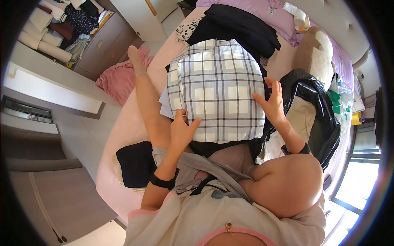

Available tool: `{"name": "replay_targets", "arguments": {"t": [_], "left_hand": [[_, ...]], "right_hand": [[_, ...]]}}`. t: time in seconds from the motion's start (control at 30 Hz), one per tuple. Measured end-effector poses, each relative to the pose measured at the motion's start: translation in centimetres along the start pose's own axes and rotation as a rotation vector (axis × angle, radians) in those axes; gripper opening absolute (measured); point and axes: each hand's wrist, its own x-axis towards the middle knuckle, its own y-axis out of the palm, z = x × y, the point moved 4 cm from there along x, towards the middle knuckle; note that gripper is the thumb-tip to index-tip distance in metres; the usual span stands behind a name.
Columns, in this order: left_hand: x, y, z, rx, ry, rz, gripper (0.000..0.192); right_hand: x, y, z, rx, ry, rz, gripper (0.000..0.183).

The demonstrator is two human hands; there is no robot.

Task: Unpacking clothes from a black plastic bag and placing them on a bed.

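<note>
A white, grey and black plaid cloth item, folded into a rounded bundle, lies in front of me on top of dark fabric. At its lower left edge rests my left hand, thumb on the plaid and fingers curled a little way off from it. My right hand is at the bundle's right edge. Its thumb tip touches the plaid, while the other fingers are spread over the dark fabric beside it. Neither hand shows a clear grip on the cloth.
Black clothing lies beyond the bundle. A black plastic bag with light fabric in it is at right, near a plush toy. Folded dark cloth sits on the pink bedsheet. A pink cloth is beside the bed.
</note>
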Motion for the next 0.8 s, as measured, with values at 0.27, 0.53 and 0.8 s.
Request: {"name": "replay_targets", "arguments": {"t": [0.27,0.53,0.8], "left_hand": [[-1.3,2.9,-9.8,-0.034,0.580,0.036,0.037],[-4.3,8.4,-14.3,0.501,1.100,0.033,0.023],[1.6,0.9,-6.0,-0.383,0.244,-0.461,0.054]], "right_hand": [[0.1,0.6,5.6,0.961,0.335,0.625,0.053],[2.4,1.7,4.8,0.926,0.376,0.567,0.034],[1.5,1.8,5.6,0.978,0.414,0.472,0.048]]}}
